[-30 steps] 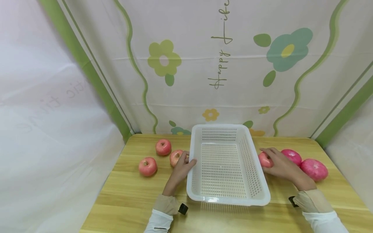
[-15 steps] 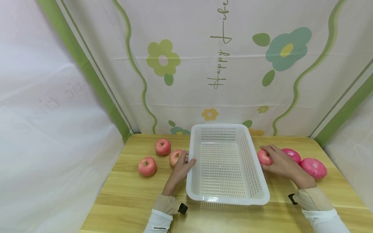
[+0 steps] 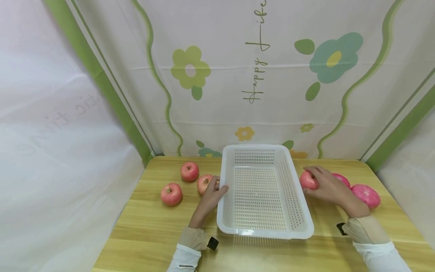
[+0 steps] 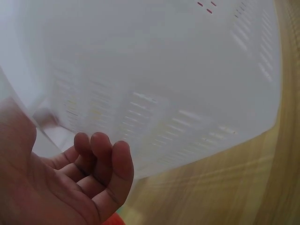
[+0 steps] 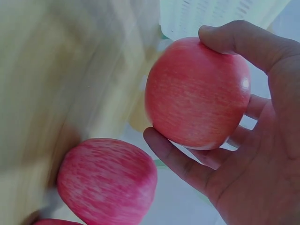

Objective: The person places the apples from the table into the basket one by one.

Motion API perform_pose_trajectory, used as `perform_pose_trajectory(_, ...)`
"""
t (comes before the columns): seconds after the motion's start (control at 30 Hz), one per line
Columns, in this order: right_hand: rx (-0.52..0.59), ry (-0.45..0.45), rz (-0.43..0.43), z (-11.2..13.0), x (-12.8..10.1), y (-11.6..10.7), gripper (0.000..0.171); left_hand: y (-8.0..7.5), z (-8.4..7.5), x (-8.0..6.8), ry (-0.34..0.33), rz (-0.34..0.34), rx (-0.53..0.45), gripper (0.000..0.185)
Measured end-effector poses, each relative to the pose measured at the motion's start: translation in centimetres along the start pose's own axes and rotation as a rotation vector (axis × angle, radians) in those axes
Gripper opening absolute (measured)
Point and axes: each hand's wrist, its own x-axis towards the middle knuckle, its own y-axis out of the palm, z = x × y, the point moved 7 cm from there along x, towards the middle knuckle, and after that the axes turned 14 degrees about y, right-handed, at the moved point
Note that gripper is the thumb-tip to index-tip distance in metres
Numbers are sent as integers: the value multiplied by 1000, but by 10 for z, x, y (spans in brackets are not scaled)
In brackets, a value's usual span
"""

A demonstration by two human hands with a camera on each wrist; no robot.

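Apple (image 3: 309, 181) partly hidden beside basket (image 3: 259, 200)

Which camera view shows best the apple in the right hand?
The right wrist view: the apple appears large and nearly whole in the right hand. The head view shows it small, partly behind the hand. In the left wrist view, it cannot be identified.
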Motion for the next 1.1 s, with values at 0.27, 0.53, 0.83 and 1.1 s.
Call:
perform_pose_trajectory(0.27,0,13,-5,3,1,-9,83,0,1,0,-1,9,-6,35)
perform_pose_trajectory(0.53,-18,24,-20,5,4,-14,80,1,-1,-1,15,28,-25,33)
perform_pose_trajectory(0.83,-19,-3,-27,9,5,-22,80,1,-2,-2,29,29,-33,33)
perform_pose_trajectory(1.1,-33,-9,-25,10,7,-27,80,1,2,0,9,25,-23,33)
